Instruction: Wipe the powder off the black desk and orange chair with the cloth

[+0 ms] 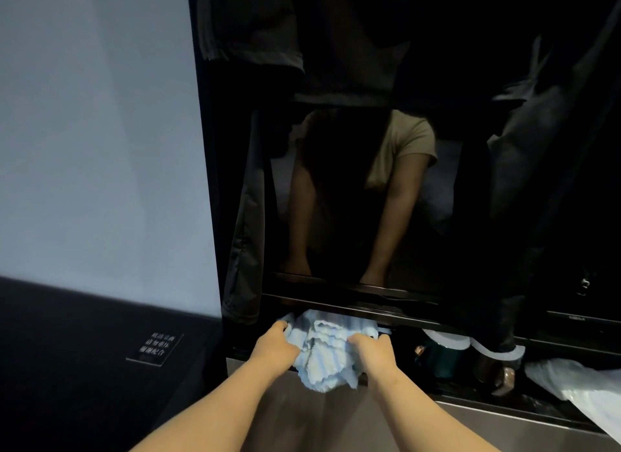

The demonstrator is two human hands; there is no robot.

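A crumpled light-blue cloth [324,347] lies bunched at the lower edge of a dark glossy panel [353,199], in the gap beneath it. My left hand [274,345] grips the cloth's left side with curled fingers. My right hand [371,349] grips its right side. Both forearms reach in from the bottom of the view. The glossy panel reflects my arms and a beige sleeve. Neither the black desk nor the orange chair can be made out.
Dark garments [248,24] hang above and at the right [537,149]. A pale wall [100,132] fills the left. A small sign with white characters [155,349] sits on the dark surface lower left. Jars [440,354] and a white plastic bag [578,384] lie at the right.
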